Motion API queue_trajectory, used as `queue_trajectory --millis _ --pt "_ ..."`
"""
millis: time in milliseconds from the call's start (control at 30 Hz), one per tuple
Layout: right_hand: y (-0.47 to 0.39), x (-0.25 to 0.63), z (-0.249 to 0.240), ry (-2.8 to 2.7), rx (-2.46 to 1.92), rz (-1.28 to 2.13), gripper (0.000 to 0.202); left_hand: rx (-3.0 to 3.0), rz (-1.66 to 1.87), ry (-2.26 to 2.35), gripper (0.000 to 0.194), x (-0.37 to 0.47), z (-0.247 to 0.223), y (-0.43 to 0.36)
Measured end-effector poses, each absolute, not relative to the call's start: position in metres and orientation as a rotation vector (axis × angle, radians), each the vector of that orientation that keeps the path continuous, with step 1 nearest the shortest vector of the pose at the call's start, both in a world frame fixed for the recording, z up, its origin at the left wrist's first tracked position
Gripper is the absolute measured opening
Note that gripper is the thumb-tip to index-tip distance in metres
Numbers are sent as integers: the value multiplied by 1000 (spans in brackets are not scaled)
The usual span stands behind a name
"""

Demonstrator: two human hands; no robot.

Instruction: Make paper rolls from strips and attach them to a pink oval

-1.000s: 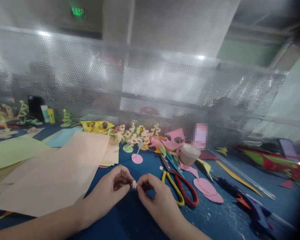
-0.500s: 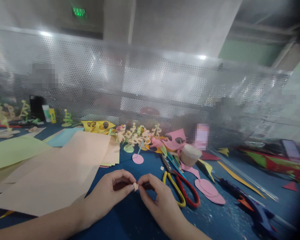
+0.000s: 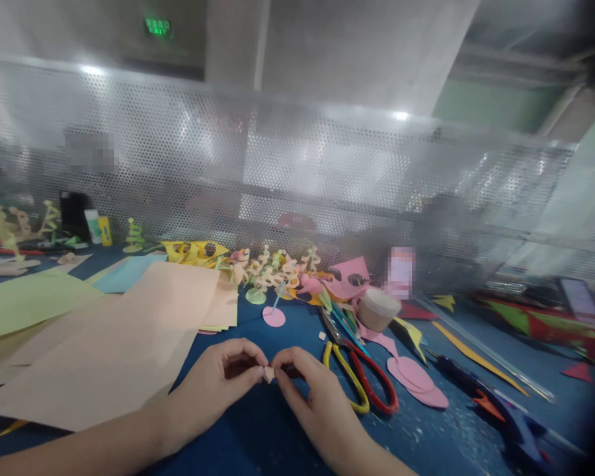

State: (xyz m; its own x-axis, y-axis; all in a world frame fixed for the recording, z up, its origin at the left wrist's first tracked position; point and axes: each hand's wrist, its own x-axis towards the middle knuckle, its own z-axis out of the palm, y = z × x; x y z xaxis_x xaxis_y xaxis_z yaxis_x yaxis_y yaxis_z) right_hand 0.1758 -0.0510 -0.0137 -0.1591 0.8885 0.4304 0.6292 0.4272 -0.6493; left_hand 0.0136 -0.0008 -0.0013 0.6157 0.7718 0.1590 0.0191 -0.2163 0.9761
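Observation:
A tiny pale peach paper star point(image 3: 269, 375) is pinched between my two hands, low over the blue table. My left hand point(image 3: 225, 377) is closed, thumb and forefinger on the star's left side. From the right, my right hand point(image 3: 310, 393) closes its fingertips on the other side. Just beyond, a pink paper disc point(image 3: 274, 316) carries an upright thin blue stick point(image 3: 279, 294). Scissors point(image 3: 359, 370) with one yellow and one red handle lie right beside my right hand. A small white square point(image 3: 322, 336) rests near their blades.
Sheets of peach paper point(image 3: 143, 337) and green paper point(image 3: 24, 297) cover the left. Pink paper ovals point(image 3: 416, 380) and a blue glue gun point(image 3: 496, 396) lie right. A pale cup point(image 3: 377, 309) and several spiral paper trees point(image 3: 277, 268) stand farther back, before a perforated metal panel point(image 3: 322, 158).
The small star has turned slightly between my fingertips. Both hands stay in nearly the same place, and the view has shifted very little.

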Motion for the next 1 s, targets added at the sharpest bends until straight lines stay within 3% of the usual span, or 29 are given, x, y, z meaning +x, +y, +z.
queue_trajectory --millis 400,633,833,933,1000 --pt "-6 224 -1 -1949 -1741 -136 14 1743 696 735 13 16 -5 -3" --pt "41 245 -9 -1819 -1802 -170 15 1795 695 737 16 18 -18 -2" --pt "29 215 -1 -1823 -1784 -285 17 2049 732 826 27 12 -11 -8" --pt "9 172 12 -2006 -1532 -122 12 2495 701 551 27 14 -22 -9" --pt "-4 139 18 -2168 -1281 97 20 2590 650 422 36 25 -34 -9"
